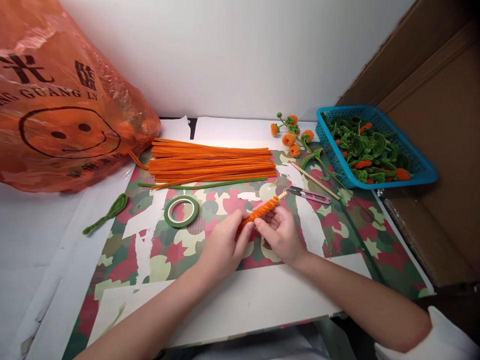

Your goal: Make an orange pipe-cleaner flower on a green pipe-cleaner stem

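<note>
An orange pipe cleaner (264, 209) is coiled around a thin wooden stick (282, 195), whose bare tip pokes out to the upper right. My left hand (227, 238) is closed on the lower left end of the coil, thumb on top. Pinching the coil near its middle is my right hand (281, 231), fingers curled beneath it. Just past the stick's tip lie pink-handled thread snips (310, 195). A roll of green tape (181, 211) rests flat to the left of my hands.
Behind lie a bundle of orange pipe cleaners (212, 162) and a green one (202, 185). Orange flowers (290, 137), another wooden stick (315, 180) and a blue basket (397, 185) of green pieces stand right. A green leaf piece (107, 214) and orange plastic bag (71, 120) are left.
</note>
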Demonstrator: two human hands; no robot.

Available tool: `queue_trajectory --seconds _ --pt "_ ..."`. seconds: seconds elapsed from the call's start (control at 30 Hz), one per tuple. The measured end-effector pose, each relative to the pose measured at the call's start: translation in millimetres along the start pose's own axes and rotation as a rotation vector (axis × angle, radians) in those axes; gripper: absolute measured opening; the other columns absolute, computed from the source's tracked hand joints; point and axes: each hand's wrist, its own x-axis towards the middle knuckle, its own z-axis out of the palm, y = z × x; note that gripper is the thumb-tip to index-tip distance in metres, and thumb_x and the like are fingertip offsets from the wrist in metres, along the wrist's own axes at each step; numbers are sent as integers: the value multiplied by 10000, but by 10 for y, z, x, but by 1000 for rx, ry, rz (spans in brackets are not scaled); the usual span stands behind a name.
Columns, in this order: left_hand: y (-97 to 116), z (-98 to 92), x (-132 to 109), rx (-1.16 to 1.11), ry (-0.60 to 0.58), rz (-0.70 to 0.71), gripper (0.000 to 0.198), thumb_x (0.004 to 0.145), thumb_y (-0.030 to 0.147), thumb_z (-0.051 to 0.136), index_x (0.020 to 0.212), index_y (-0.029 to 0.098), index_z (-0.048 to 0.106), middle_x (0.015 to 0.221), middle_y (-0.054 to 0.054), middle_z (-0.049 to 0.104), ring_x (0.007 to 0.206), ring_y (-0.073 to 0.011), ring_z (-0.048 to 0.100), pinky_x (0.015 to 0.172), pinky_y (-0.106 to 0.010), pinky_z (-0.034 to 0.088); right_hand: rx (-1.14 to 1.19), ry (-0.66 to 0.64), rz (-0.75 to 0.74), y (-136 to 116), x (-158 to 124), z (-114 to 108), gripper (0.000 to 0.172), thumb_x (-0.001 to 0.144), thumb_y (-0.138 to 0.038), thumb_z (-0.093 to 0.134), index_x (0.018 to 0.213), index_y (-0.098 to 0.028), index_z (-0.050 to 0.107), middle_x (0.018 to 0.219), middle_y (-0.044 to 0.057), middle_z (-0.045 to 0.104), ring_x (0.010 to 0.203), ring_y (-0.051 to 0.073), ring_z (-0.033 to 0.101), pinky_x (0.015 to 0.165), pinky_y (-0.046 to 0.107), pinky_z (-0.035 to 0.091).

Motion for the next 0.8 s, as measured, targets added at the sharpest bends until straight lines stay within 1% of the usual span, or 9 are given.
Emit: queue_trajectory --seconds 0.17,0.37,0.5,0.67,0.8 --pt "14 21 0 11 29 27 156 932 263 402 807 201 469 691 17 589 583 -117 500 540 -221 375 29 2 22 -24 0 13 137 712 -229 642 759 -187 520 665 -8 572 578 116 565 521 238 488" --pt "10 36 -5 13 36 21 134 927 251 406 817 206 468 690 21 591 573 -116 509 529 -219 379 30 4 39 -13 2 6 130 702 -212 639 764 -185 527 652 -16 566 564 108 558 505 227 480" --pt "16 40 -7 22 45 17 139 927 252 400 813 208 466 680 22 584 573 -118 507 524 -219 374 23 31 61 -15 7 23 135 681 -202 636 746 -186 519 630 -27 554 542 102 542 492 224 470" --pt "23 47 -7 29 31 -8 137 926 253 390 814 212 458 679 22 577 562 -119 490 527 -224 373 28 96 96 -23 6 59 140 644 -177 612 705 -188 486 604 -47 534 493 81 494 461 212 440" --pt "29 49 -8 42 19 -30 161 927 262 373 788 216 440 665 21 560 556 -124 475 537 -233 372 35 102 100 -22 11 67 132 633 -174 594 687 -190 475 574 -57 517 476 77 479 449 208 426"
